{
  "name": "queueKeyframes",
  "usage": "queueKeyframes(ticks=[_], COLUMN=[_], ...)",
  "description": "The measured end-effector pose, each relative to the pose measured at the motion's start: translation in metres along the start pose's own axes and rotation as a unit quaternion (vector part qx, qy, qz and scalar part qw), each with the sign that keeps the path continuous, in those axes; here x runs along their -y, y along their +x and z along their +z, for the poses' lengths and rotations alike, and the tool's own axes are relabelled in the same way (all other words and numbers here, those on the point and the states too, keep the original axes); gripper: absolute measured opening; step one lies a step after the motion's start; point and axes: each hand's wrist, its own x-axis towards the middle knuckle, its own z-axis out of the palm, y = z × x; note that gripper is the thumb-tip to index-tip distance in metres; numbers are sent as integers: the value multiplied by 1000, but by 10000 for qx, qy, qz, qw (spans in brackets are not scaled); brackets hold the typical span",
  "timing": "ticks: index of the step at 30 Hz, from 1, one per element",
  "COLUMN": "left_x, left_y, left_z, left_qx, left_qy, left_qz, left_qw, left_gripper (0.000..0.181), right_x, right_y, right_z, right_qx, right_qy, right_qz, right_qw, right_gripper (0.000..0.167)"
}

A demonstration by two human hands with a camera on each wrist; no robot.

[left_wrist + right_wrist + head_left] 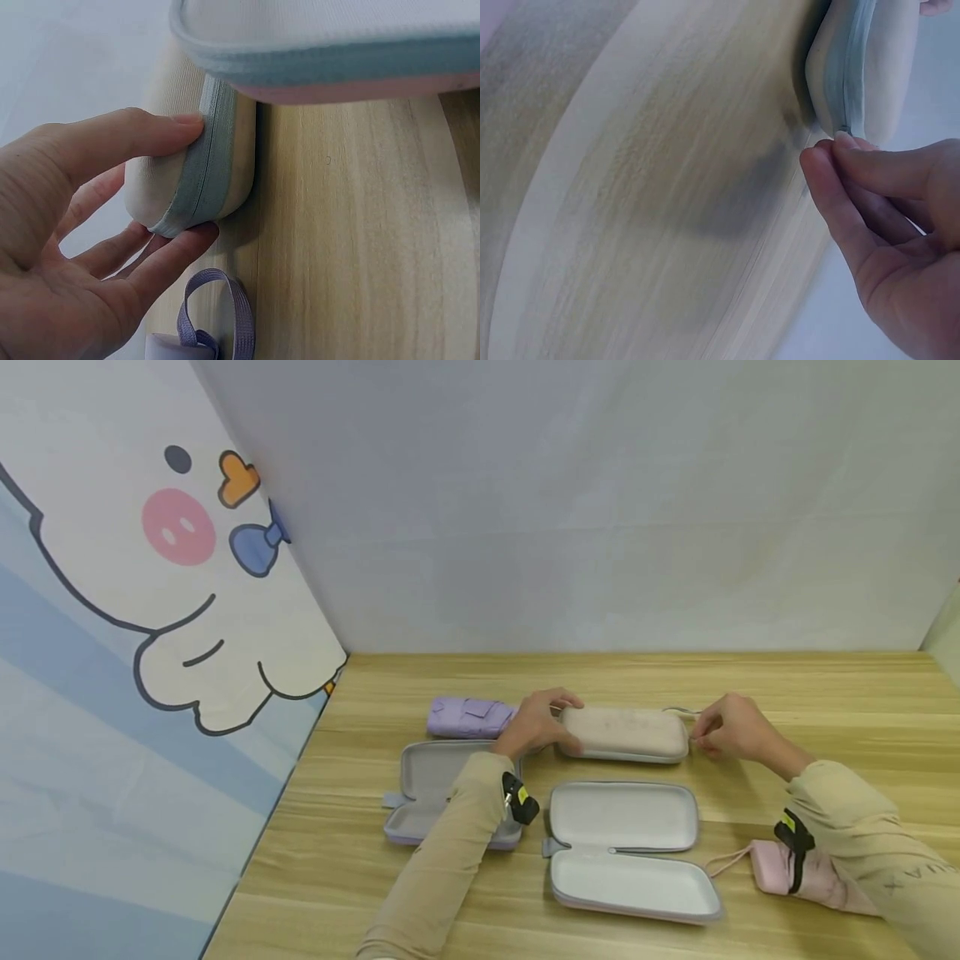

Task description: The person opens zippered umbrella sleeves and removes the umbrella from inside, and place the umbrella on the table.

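Observation:
A beige case [624, 732] with a grey-green zipper band lies closed toward the back of the table. My left hand [537, 723] grips its left end; in the left wrist view the thumb of that hand [97, 217] presses the zipper band of the case [161, 180], with fingers under the end. At the right end, my right hand [738, 729] pinches something small between thumb and fingertips. The right wrist view has this hand [900, 217] at the end of the zipper band on the case [889, 75]; the pinched piece is mostly hidden by the fingers.
A purple folded bundle [468, 718] lies left of the beige case. Nearer stand two opened cases, a grey-lined one [438, 768] and a white-lined one [626, 814]. A pink bundle [813, 881] with a strap lies at the right, under the right forearm. A wall [615, 527] rises behind.

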Motion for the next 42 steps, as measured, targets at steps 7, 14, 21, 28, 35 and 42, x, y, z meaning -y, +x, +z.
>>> queueKeyframes(ticks=[7,14,21,28,35,42], left_x=[-3,-6,-5,-4,-6,-8], left_y=[1,-3,-4,-4,-6,-7], left_z=[1,1,2,2,2,2], left_qx=[40,40,55,72,92,65], left_qy=[-83,-100,-93,-49,-119,-141], left_qz=[73,138,170,201,151,76], left_qw=[9999,9998,9998,9998,9998,9999], left_gripper=[60,59,59,59,59,59], right_x=[-1,5,9,11,15,19], right_y=[-4,-11,-19,-25,-32,-36], right_z=[-1,-2,0,4,4,6], right_qx=[-25,46,110,106,36,-16], right_qy=[-42,-5,96,197,185,334], right_qz=[-14,-14,74,107,164,190], right_qw=[10000,10000,9999,9997,9997,9993], right_gripper=[8,7,7,5,4,3])
